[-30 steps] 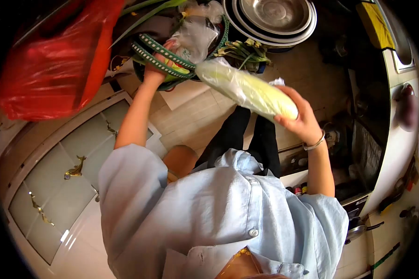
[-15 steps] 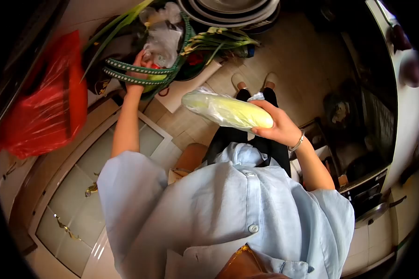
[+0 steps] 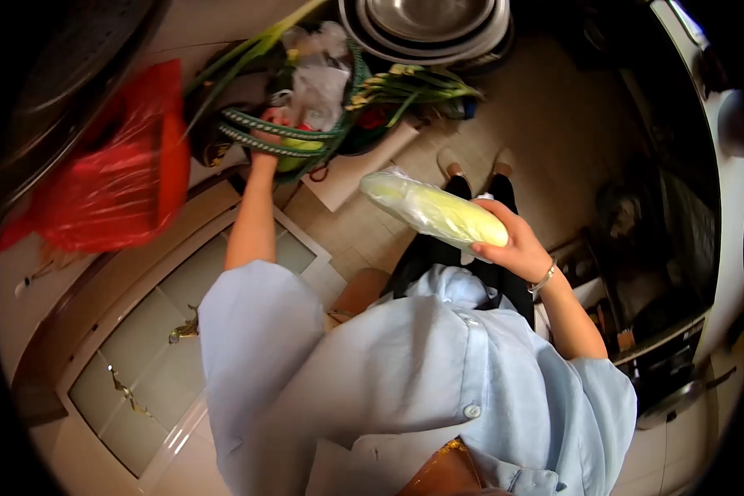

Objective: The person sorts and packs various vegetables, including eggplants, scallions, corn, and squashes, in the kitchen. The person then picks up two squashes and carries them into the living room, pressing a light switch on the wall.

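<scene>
My right hand (image 3: 514, 240) is wrapped round the thick end of a napa cabbage (image 3: 438, 210), long and pale yellow-green inside clear plastic. It lies tilted in front of my body, above my legs. At the upper left, my left hand (image 3: 270, 126) reaches under the dotted handles of a green basket (image 3: 358, 74). Its fingers are mostly hidden among the contents, so their grip does not show. Beside it in the basket are crumpled clear plastic bags (image 3: 318, 89) and a light green vegetable (image 3: 299, 145), partly covered by the handles.
A red plastic bag (image 3: 120, 194) sits on the counter to the left. Leafy green stalks (image 3: 409, 89) lie right of the basket, near stacked metal basins (image 3: 438, 21). A glass-fronted cabinet (image 3: 153, 331) stands lower left, a pan (image 3: 674, 405) lower right.
The whole view has shifted, so everything appears further right and slightly lower. My right hand still holds the cabbage, and my left hand remains in the basket, a little deeper among its contents.
</scene>
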`<state>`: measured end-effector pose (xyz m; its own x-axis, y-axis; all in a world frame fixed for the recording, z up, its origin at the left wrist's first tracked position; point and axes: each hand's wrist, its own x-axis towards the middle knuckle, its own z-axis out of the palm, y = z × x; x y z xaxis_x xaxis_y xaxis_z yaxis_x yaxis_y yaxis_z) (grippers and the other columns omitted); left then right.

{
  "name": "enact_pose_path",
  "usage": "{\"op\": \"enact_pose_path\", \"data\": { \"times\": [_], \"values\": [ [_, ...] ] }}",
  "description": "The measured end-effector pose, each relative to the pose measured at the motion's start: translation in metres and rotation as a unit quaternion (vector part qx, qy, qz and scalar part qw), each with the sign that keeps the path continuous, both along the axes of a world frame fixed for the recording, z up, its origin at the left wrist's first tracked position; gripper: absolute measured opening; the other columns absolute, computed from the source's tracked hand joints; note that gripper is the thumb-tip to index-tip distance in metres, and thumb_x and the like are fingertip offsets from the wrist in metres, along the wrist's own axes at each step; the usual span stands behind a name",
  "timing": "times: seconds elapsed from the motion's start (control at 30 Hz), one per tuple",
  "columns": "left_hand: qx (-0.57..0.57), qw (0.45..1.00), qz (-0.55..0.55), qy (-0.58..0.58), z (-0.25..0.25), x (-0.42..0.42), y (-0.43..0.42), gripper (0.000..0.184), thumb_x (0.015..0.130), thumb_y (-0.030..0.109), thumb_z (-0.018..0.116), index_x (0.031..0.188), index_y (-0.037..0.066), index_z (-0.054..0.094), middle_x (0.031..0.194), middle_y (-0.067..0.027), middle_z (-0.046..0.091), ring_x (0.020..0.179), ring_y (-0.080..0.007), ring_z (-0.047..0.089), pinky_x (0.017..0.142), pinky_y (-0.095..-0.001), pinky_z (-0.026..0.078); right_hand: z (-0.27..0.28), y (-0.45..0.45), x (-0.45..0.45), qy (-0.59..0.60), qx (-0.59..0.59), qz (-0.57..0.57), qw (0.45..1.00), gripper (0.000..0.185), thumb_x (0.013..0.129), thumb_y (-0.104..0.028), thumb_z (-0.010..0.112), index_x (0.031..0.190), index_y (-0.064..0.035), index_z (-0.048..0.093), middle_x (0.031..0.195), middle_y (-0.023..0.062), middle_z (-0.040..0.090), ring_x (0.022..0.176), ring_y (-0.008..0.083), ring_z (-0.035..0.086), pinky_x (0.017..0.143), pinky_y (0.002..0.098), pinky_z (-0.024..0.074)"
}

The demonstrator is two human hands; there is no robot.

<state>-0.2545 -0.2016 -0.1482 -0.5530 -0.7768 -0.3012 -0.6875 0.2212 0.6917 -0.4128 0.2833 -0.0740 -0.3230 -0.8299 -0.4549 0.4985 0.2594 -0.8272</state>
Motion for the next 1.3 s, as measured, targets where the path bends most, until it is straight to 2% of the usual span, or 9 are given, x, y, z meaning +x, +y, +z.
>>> {"op": "enact_pose_path", "data": {
  "times": [0.17, 0.27, 0.43, 0.57, 0.67, 0.8, 0.97, 1.13, 1.3],
  "values": [
    [-0.007, 0.998, 0.045, 0.048, 0.007, 0.015, -0.005, 0.030, 0.089, 0.026, 0.055, 0.105, 0.001, 0.057, 0.093, -0.0121, 0.064, 0.086, -0.0226, 0.061, 0.076, -0.0356, 0.049, 0.025, -0.047, -0.028, 0.160, -0.033, 0.030, 0.986, 0.060, 0.071, -0.024, 0.069, 0.122, 0.0003, 0.047, 0.108, 0.0173, 0.058, 0.097, 0.0269, 0.060, 0.085, 0.0340, 0.0455],
    [-0.179, 0.967, -0.136, -0.117, 0.019, 0.016, 0.000, 0.036, 0.087, 0.027, 0.056, 0.112, 0.001, 0.054, 0.105, -0.0134, 0.060, 0.092, -0.0264, 0.058, 0.079, -0.0384, 0.047, 0.033, -0.105, -0.049, 0.404, -0.075, 0.029, 0.911, 0.062, 0.067, -0.028, 0.071, 0.121, -0.0044, 0.049, 0.099, 0.0183, 0.058, 0.094, 0.0342, 0.055, 0.081, 0.0392, 0.0452],
    [-0.141, 0.974, -0.155, -0.086, 0.026, 0.023, 0.012, 0.047, 0.086, 0.008, 0.051, 0.132, 0.007, 0.039, 0.109, -0.0182, 0.057, 0.101, -0.0306, 0.056, 0.082, -0.0376, 0.044, 0.021, -0.201, -0.076, 0.570, -0.065, 0.090, 0.814, 0.060, 0.065, -0.028, 0.072, 0.118, -0.0099, 0.052, 0.091, 0.0154, 0.057, 0.089, 0.0330, 0.055, 0.077, 0.0405, 0.0466],
    [-0.033, 0.997, -0.011, -0.067, 0.054, 0.036, 0.040, 0.048, 0.086, 0.000, 0.048, 0.132, 0.003, 0.037, 0.109, -0.0147, 0.055, 0.096, -0.0199, 0.055, 0.082, -0.0296, 0.044, -0.011, -0.285, -0.085, 0.606, -0.137, 0.209, 0.755, 0.056, 0.067, -0.025, 0.071, 0.120, -0.0189, 0.053, 0.101, 0.0116, 0.057, 0.100, 0.0308, 0.054, 0.083, 0.0415, 0.0452],
    [-0.124, 0.987, 0.055, 0.091, 0.051, 0.064, 0.059, 0.050, 0.084, -0.003, 0.051, 0.132, 0.002, 0.036, 0.118, -0.0148, 0.048, 0.109, -0.0224, 0.049, 0.089, -0.0330, 0.044, -0.037, -0.323, -0.071, 0.700, -0.059, 0.261, 0.662, 0.044, 0.079, -0.018, 0.059, 0.122, -0.0263, 0.052, 0.112, 0.0070, 0.056, 0.111, 0.0251, 0.049, 0.093, 0.0445, 0.0379],
    [-0.044, 0.991, 0.033, 0.122, 0.062, 0.100, 0.105, 0.028, 0.087, -0.002, 0.048, 0.115, 0.001, 0.050, 0.103, -0.0083, 0.054, 0.090, -0.0166, 0.053, 0.080, -0.0274, 0.045, -0.050, -0.314, -0.029, 0.714, -0.019, -0.024, 0.700, 0.050, 0.069, -0.005, 0.062, 0.117, -0.0190, 0.055, 0.109, 0.0031, 0.056, 0.109, 0.0238, 0.049, 0.091, 0.0430, 0.0361],
    [0.107, 0.962, -0.249, 0.023, 0.035, 0.071, 0.207, 0.020, 0.084, -0.002, 0.052, 0.101, 0.001, 0.059, 0.096, -0.0107, 0.059, 0.088, -0.0189, 0.057, 0.076, -0.0288, 0.047, -0.045, -0.190, 0.021, 0.405, -0.113, -0.099, 0.902, 0.026, 0.071, 0.001, 0.056, 0.095, -0.0064, 0.057, 0.101, 0.0101, 0.058, 0.088, 0.0278, 0.056, 0.075, 0.0364, 0.0463],
    [0.408, 0.910, -0.057, 0.036, -0.069, 0.000, 0.263, 0.031, 0.087, 0.003, 0.052, 0.118, -0.001, 0.049, 0.110, -0.0089, 0.056, 0.098, -0.0175, 0.055, 0.079, -0.0284, 0.046, -0.178, -0.090, 0.061, 0.231, 0.136, -0.092, 0.959, 0.017, 0.079, -0.006, 0.050, 0.093, -0.0024, 0.059, 0.091, 0.0157, 0.062, 0.086, 0.0339, 0.059, 0.074, 0.0396, 0.0473],
    [0.389, 0.921, 0.011, -0.026, -0.196, -0.096, 0.250, 0.039, 0.090, 0.013, 0.053, 0.125, -0.002, 0.045, 0.119, -0.0125, 0.054, 0.105, -0.0192, 0.054, 0.085, -0.0325, 0.048, -0.321, -0.048, 0.046, 0.171, 0.207, -0.061, 0.961, 0.025, 0.081, -0.008, 0.044, 0.100, -0.0031, 0.060, 0.085, 0.0145, 0.065, 0.083, 0.0315, 0.062, 0.076, 0.0390, 0.0483]
  ]
}}
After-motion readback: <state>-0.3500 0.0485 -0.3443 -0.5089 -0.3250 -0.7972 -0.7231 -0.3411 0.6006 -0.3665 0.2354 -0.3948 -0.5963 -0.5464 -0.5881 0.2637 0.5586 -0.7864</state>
